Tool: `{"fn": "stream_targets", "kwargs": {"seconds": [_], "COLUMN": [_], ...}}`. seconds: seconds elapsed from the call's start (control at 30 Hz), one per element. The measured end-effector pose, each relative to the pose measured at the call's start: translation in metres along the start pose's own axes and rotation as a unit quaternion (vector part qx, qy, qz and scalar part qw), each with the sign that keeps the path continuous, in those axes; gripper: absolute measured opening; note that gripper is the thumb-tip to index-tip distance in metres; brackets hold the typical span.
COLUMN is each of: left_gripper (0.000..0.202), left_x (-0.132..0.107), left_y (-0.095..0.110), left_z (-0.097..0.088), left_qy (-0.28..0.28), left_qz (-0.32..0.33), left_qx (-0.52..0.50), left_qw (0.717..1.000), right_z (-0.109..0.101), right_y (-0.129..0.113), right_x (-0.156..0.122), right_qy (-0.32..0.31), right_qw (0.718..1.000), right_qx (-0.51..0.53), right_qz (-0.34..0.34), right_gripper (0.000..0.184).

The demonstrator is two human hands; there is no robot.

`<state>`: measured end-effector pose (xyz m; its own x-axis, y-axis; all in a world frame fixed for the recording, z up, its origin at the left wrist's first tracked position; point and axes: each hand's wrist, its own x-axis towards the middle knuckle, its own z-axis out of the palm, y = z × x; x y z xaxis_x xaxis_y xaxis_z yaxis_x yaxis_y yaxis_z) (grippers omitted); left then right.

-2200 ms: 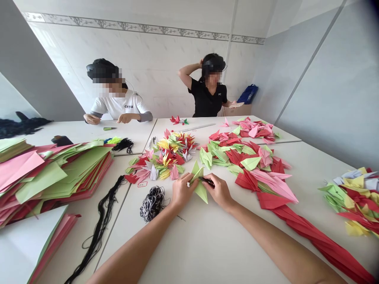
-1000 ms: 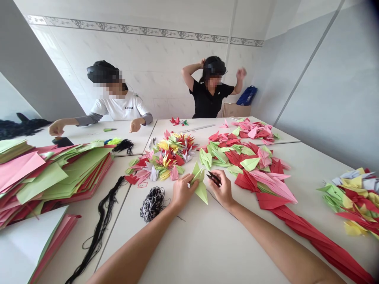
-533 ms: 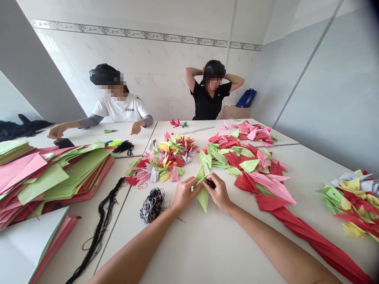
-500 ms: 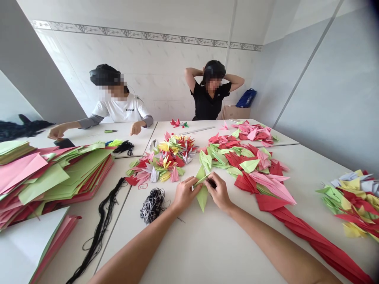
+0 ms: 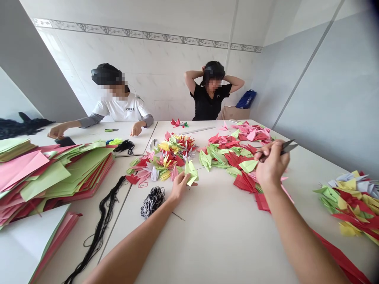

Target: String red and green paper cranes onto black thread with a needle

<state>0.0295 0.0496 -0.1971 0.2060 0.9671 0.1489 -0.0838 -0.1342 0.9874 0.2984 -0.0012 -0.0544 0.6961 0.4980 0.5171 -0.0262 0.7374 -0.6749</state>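
My left hand (image 5: 180, 185) is closed on a light green folded paper crane (image 5: 191, 172), just above the table and to the right of a ball of black-and-white cord (image 5: 152, 202). A thin dark thread runs from the crane toward my right hand (image 5: 272, 163), and its far end is hard to make out. That right hand is raised over the right side of the pile and wrapped round a pair of dark scissors (image 5: 288, 146), the blades pointing away to the right. Below it lie red, pink and green folded papers (image 5: 247, 181).
A mixed crane pile (image 5: 168, 156) sits beyond my left hand, another (image 5: 355, 201) at far right. Stacked coloured sheets (image 5: 74, 169) and black cords (image 5: 102, 225) lie left. Across the table, one person's hands (image 5: 137, 128) rest on it; another person (image 5: 209, 98) has both arms raised.
My hands have moved apart from the green paper. The left one has shifted left with the crane; the right has swung up and right, and the scissors now show clearly in it.
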Motion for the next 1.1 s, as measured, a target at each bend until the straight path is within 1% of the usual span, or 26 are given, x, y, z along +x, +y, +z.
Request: {"fn": "stream_targets", "kwargs": {"seconds": [0.07, 0.17, 0.3, 0.43, 0.7, 0.8, 0.9, 1.0, 1.07, 1.1], "left_gripper": [0.053, 0.052, 0.051, 0.052, 0.051, 0.051, 0.054, 0.05, 0.049, 0.05], "left_x": [0.0, 0.0, 0.0, 0.0, 0.0, -0.002, -0.005, -0.009, -0.011, -0.012], "left_y": [0.001, 0.001, 0.003, 0.003, 0.0, 0.002, 0.006, 0.012, 0.017, 0.019], "left_z": [0.0, 0.0, 0.001, 0.001, 0.0, 0.0, 0.002, 0.005, 0.006, 0.007], "left_qy": [0.002, -0.006, -0.03, -0.052, -0.088, -0.101, -0.132, -0.171, -0.189, -0.195], "left_qz": [-0.007, -0.013, -0.018, -0.017, -0.009, -0.001, 0.005, 0.014, 0.021, 0.026], "left_qx": [-0.015, -0.027, -0.026, -0.012, 0.029, 0.052, 0.077, 0.108, 0.137, 0.154], "left_qw": [1.0, 1.0, 0.999, 0.998, 0.996, 0.994, 0.988, 0.979, 0.972, 0.968], "right_z": [-0.007, -0.018, -0.026, -0.029, -0.029, -0.032, -0.035, -0.038, -0.039, -0.041], "right_y": [-0.014, -0.025, -0.029, -0.029, -0.026, -0.03, -0.038, -0.042, -0.035, -0.029], "right_x": [0.014, 0.026, 0.034, 0.037, 0.041, 0.042, 0.044, 0.048, 0.048, 0.046], "right_qy": [0.016, 0.027, 0.034, 0.041, 0.034, 0.041, 0.05, 0.05, 0.028, 0.004], "right_qw": [0.999, 0.997, 0.994, 0.992, 0.993, 0.993, 0.991, 0.99, 0.994, 0.996], "right_qx": [0.009, 0.004, -0.01, -0.017, -0.007, -0.013, -0.015, -0.011, -0.03, -0.053], "right_qz": [-0.026, -0.071, -0.102, -0.116, -0.109, -0.111, -0.122, -0.131, -0.102, -0.076], "right_gripper": [0.026, 0.019, 0.014, 0.014, 0.015, 0.015, 0.017, 0.014, 0.012, 0.016]}}
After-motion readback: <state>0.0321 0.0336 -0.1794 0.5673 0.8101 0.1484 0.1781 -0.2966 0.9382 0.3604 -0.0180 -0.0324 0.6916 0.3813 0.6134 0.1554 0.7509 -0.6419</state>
